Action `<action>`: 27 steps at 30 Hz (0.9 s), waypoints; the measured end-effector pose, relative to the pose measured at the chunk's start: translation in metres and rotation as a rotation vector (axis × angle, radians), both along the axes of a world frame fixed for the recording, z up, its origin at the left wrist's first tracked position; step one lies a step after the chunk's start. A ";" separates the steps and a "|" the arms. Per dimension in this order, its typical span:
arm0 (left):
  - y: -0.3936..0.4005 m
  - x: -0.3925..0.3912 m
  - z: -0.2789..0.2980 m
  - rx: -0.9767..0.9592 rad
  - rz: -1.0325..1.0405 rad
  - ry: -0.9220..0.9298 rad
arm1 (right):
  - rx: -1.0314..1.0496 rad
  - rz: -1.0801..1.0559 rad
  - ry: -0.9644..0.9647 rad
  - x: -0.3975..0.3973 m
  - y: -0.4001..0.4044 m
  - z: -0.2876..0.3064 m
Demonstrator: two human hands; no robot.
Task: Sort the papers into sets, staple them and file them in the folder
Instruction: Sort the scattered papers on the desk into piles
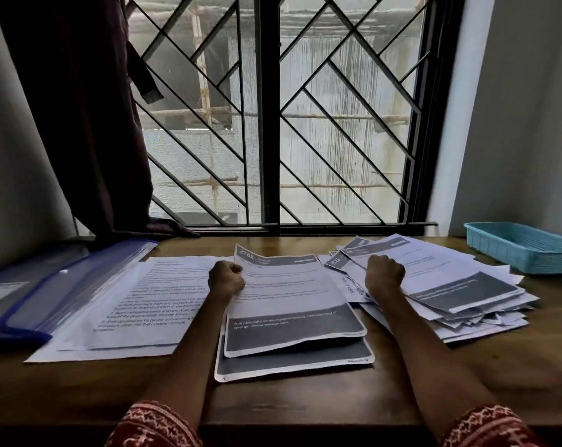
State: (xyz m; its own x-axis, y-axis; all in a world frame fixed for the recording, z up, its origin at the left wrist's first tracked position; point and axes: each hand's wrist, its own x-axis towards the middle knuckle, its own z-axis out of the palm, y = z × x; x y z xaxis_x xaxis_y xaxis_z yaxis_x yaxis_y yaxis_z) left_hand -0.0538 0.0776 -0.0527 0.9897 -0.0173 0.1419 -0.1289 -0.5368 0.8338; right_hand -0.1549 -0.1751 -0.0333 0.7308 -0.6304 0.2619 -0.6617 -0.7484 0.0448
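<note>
— At the table's middle, your left hand (226, 279) is curled on the left edge of the top sheet (289, 304), pinching it; that sheet's near edge is lifted off the small set (294, 362) beneath.

— And my right?

— Your right hand (384, 275) is fisted on the loose pile (450, 291) toward the right edge. Whether it grips a sheet or only presses, I cannot tell.

— What could go wrong?

— I'd judge the pile is the risk: it's fanned and uneven, so dragging one page could pull neighbours along, toward the tray (525, 246) at the far right corner. Your pinch could also crease the sheet if you tug it sideways.

— Room to move?

— Bare wood (273, 404) along the near edge, between your forearms. The left stack (134, 304) touches the folder (47, 285) by the left edge, so little space there. No stapler is visible.
</note>
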 end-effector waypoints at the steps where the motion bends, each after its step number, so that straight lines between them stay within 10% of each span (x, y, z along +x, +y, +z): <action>1: 0.000 0.000 0.000 0.003 -0.016 0.016 | -0.027 0.002 -0.016 -0.001 -0.002 -0.002; 8: -0.002 -0.003 0.002 -0.007 -0.098 0.062 | 0.145 0.131 -0.393 0.005 0.015 0.016; 16: -0.009 -0.005 0.008 -0.049 -0.053 0.056 | 1.494 0.810 -0.204 0.006 0.084 0.003; 19: -0.005 -0.003 0.003 0.005 -0.128 0.054 | 1.434 0.890 -0.088 0.009 0.088 -0.001; 24: -0.003 -0.006 0.001 -0.014 -0.077 0.016 | 0.615 0.779 -0.203 0.022 0.050 0.005; 27: -0.003 -0.004 0.000 -0.029 -0.073 -0.010 | 0.489 0.628 0.055 0.018 0.034 0.003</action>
State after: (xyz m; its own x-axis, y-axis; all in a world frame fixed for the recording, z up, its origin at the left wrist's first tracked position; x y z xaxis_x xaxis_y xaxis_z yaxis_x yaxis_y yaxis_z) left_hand -0.0582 0.0743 -0.0531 0.9845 -0.0849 0.1532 -0.1751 -0.5016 0.8472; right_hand -0.1371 -0.1414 -0.0304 0.9913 -0.1307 0.0152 -0.1162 -0.9239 -0.3647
